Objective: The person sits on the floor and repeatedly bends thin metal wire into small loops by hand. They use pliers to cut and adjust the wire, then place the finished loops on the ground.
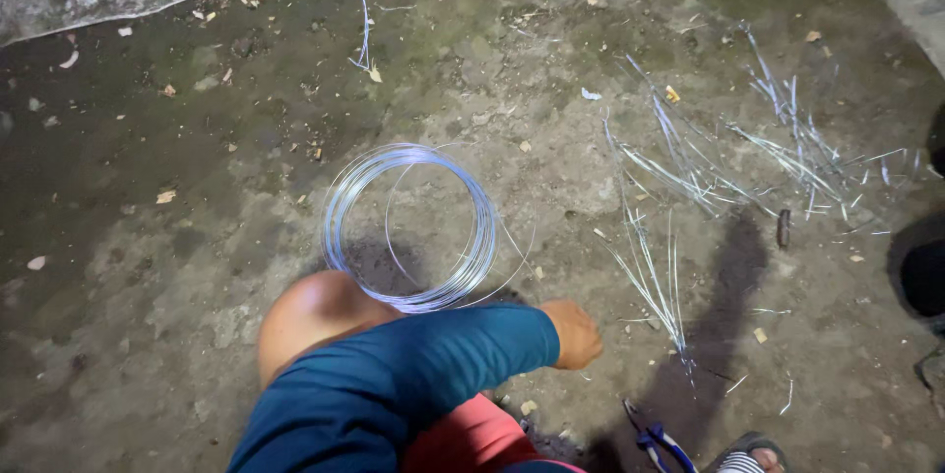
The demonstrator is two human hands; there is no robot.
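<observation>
- Packages: none in view.
- Labels: none in view.
- Signs: none in view.
- Screens: none in view.

Single head cam, looking steeply down past the wearer's knee (310, 320) at the concrete floor (148, 237). Close range, wire coil (409, 227) near frame centre. No second view.
</observation>
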